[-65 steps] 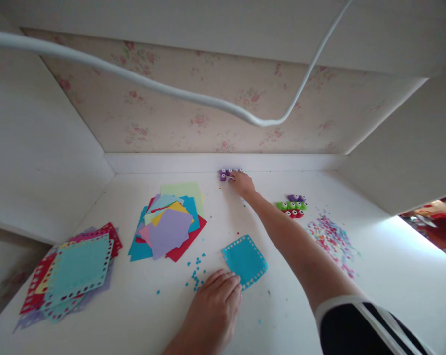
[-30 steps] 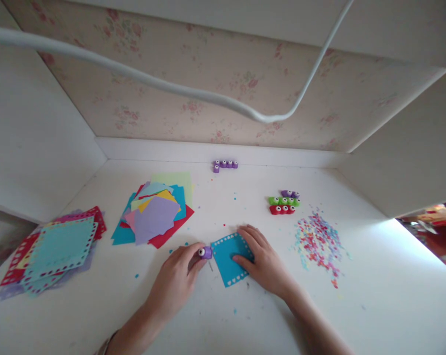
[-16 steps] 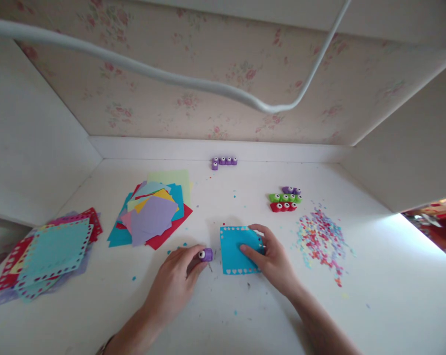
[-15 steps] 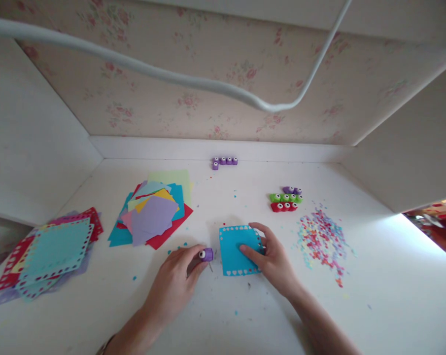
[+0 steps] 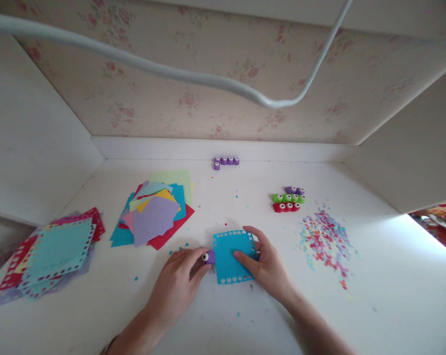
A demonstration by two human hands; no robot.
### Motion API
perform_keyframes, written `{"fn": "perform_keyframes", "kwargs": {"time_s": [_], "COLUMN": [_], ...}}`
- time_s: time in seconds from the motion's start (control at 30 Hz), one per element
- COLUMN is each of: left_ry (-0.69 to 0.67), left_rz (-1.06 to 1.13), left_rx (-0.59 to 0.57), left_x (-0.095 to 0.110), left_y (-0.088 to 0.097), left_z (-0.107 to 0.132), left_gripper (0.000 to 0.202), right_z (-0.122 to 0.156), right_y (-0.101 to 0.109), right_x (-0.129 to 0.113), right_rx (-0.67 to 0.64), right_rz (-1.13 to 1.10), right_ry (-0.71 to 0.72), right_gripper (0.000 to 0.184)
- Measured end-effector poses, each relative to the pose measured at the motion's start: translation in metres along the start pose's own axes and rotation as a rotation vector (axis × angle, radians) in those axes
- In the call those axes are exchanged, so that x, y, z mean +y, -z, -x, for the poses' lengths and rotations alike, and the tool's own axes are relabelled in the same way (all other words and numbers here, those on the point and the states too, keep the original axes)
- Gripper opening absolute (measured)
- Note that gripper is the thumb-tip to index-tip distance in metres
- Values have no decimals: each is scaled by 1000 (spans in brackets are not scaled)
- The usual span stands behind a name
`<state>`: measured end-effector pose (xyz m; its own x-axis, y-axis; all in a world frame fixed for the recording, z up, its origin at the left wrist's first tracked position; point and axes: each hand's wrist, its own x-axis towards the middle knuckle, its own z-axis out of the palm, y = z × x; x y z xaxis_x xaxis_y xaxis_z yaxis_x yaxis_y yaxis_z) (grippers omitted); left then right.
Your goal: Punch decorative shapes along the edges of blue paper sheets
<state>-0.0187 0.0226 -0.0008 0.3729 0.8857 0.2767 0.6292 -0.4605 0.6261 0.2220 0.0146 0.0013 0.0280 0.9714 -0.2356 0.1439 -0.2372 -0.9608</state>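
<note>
A small purple craft punch (image 5: 209,257) is pinched between the thumb and fingers of my left hand (image 5: 178,276). In my right hand (image 5: 267,261) is a square of blue paper (image 5: 226,259), thumb on top and fingers behind its right edge. Rows of punched shapes, hearts along the bottom, line the paper's top, right and bottom edges. Its left edge meets the punch; whether it sits inside the slot I cannot tell.
Loose coloured paper squares (image 5: 154,222) lie left of centre, and punched sheets (image 5: 60,246) are stacked further left. Purple punches (image 5: 228,161) stand at the back. Green punches (image 5: 289,198) and red punches (image 5: 286,207) sit at right, near scattered confetti (image 5: 326,241).
My right hand has brought the blue paper leftward and slightly nearer me, so its left edge now reaches the purple punch. The gap between them has closed.
</note>
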Motion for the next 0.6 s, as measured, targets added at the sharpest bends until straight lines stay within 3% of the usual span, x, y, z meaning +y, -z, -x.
{"fn": "perform_keyframes", "kwargs": {"time_s": [0.37, 0.6], "left_ry": [-87, -165], "left_rz": [-47, -92], "left_rx": [-8, 12], "left_x": [5, 8], "left_y": [4, 3], "left_z": [-1, -3], "left_gripper": [23, 23], "right_z": [6, 11], "right_y": [-1, -2], "right_x": [-5, -15], "right_rx": [8, 2], "right_rz": [95, 444], "right_ry": [40, 114], "right_gripper": [59, 51]}}
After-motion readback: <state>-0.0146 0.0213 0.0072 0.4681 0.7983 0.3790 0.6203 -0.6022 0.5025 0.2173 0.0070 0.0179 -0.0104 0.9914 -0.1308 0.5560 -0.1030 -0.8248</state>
